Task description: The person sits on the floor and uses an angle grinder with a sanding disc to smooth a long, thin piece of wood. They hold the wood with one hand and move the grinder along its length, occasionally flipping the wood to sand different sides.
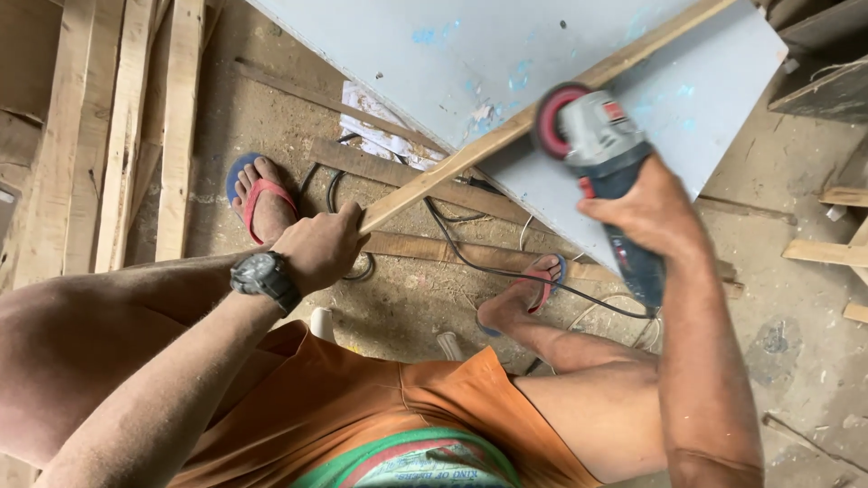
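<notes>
Grinder (604,163) clamped in right hand (646,212), red disc (551,117) against wooden strip (506,131) lying across pale blue board (506,45). Left hand (321,248) closed around strip's near end, above floor. Best kept flat and light on the disc, with near end pinned steady. Black cable (506,271) trailing between sandalled feet (262,203), close to legs. Loose planks (117,126) crowding left; open floor right, board edge just under tool.

wooden strip (506,136): long, pale, slanting across grey board | angle grinder (606,172): blue-grey, red disc touching strip
</notes>
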